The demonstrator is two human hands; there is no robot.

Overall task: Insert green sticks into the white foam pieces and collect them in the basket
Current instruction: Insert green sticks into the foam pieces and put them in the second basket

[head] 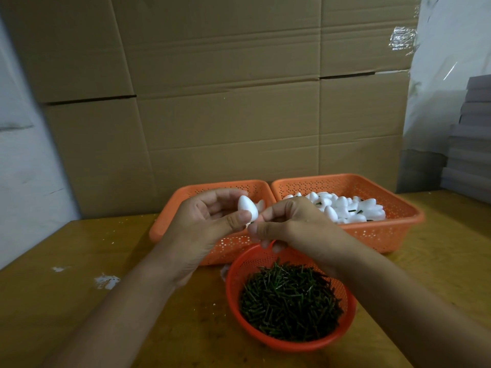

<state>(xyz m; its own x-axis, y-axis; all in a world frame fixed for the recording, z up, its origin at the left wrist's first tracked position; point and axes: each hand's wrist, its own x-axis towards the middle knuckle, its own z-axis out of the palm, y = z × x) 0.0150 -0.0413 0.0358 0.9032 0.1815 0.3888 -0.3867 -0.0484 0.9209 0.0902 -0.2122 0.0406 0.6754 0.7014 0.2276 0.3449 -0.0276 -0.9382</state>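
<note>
Fingers (240, 217) of the left hand (207, 221) clamp a white egg-shaped foam piece (247, 207), the right hand (289, 224) pinching at its base, while the right-hand orange perforated plastic basket (372, 235) is well filled and many dark green sticks (289, 301) remain.

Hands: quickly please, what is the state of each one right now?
Left hand: closed, holding a white foam piece.
Right hand: fingers pinched at the foam's lower end; what they pinch cannot be told.

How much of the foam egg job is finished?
Done: the right basket holds many white foam pieces, some showing green sticks. In hand: the left hand holds one foam piece; the right hand pinches at its base. Left: the round basket holds many green sticks.
</note>
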